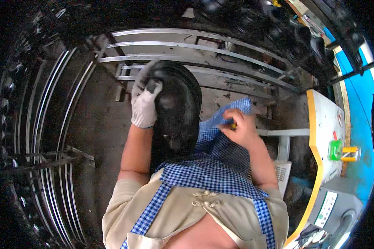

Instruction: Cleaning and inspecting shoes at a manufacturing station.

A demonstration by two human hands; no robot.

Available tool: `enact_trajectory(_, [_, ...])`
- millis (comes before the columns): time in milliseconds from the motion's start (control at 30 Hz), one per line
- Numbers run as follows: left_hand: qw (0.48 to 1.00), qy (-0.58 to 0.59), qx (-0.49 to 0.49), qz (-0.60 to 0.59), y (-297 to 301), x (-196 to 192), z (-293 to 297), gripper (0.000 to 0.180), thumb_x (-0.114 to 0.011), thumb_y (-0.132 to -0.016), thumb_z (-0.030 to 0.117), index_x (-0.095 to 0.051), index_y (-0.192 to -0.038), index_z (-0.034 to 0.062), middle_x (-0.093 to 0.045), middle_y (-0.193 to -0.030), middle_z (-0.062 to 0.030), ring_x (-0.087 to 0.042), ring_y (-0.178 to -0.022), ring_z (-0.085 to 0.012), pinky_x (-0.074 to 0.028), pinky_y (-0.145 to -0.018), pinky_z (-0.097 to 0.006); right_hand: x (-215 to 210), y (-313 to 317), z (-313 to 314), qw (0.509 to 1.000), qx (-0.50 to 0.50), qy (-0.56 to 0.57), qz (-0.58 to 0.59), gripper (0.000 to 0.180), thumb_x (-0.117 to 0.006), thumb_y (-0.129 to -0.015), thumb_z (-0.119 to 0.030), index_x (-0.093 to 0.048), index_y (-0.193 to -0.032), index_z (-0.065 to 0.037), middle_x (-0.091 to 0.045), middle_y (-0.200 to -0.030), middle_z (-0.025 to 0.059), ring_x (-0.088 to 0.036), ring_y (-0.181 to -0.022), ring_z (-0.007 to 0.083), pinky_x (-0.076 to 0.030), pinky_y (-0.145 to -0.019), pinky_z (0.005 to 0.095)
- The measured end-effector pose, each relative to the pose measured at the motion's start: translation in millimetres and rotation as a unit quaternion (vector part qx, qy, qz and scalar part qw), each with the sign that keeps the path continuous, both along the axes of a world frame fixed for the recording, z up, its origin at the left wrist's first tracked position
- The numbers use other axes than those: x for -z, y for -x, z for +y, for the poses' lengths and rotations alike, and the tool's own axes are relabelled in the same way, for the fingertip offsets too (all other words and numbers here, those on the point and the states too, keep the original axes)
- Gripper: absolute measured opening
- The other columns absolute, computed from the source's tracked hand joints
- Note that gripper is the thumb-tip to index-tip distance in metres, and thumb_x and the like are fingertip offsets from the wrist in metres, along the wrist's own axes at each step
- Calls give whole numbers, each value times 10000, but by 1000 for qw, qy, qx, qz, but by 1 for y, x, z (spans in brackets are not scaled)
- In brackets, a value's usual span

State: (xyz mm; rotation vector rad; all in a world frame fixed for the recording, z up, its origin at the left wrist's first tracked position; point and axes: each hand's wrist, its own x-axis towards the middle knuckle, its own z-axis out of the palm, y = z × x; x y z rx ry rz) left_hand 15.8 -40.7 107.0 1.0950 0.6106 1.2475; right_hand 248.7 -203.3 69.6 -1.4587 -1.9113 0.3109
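My left hand (146,99), in a white knitted glove, grips a large glossy black boot (176,99) by its upper left side. The boot's rounded end points away from me, and its lower part stands close against my front. A small dark patch shows between the gloved thumb and fingers. My bare right hand (241,126) is closed around a small yellow thing (233,125), mostly hidden by the fingers. Beside those fingers, a raised fold of my blue checked apron (241,107) spreads out; whether they also pinch the cloth is unclear.
Metal rail racks (187,45) run across the far side, and more rails (50,112) stand at the left. Dark glossy items crowd the upper right. At right, a white table (326,120) with a yellow edge carries a green container (334,150) and a grey machine (336,199).
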Motion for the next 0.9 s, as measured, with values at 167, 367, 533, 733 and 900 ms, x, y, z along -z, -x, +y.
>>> enact_trajectory(167, [963, 172, -59, -198, -2, 4, 11, 507, -511, -905, 451, -534, -1178, 24, -617, -1056, -116, -620, -901, -257, -530, -809, -382, 22, 23, -28, 996, 46, 66, 30, 897, -836, -597, -296, -382, -1335, -64, -624, -1073, 178, -647, -809, 359, -530, -678, 397])
enact_trajectory(367, [943, 244, -7, -229, -2, 10, 12, 439, -516, -916, 369, -519, -1200, 34, -600, -1104, -131, -587, -1015, -262, -495, -889, -413, 41, 27, -26, 994, -3, 2, 110, 964, -835, -600, -260, -312, -1377, -36, -544, -1201, 235, -577, -1056, 369, -479, -871, 422])
enact_trajectory(533, [997, 19, -62, 35, 22, 59, 31, 486, -491, -783, -44, -495, -1254, 78, -488, -1267, -192, -509, -1141, -343, -437, -949, -377, 22, 0, -32, 797, -2, 176, 578, 678, -712, -750, -273, -399, -1285, 1, -565, -1152, 171, -607, -657, 172, -499, -534, 240])
enact_trajectory(733, [991, -16, -50, 126, 22, 80, 28, 577, -484, -733, -126, -471, -1281, 54, -456, -1306, -214, -466, -1198, -361, -399, -972, -349, 17, -8, -22, 773, 18, 154, 615, 521, -561, -878, -401, -468, -1198, -2, -626, -991, 119, -403, -374, 98, -263, -317, 182])
enact_trajectory(900, [986, -61, -45, 149, 14, 70, 26, 578, -509, -769, -91, -420, -1322, 50, -439, -1336, -176, -464, -1205, -330, -402, -976, -353, 12, -11, -19, 736, 56, 166, 654, 460, -577, -858, -310, -484, -1181, 3, -633, -992, 130, -493, -405, 132, -322, -314, 186])
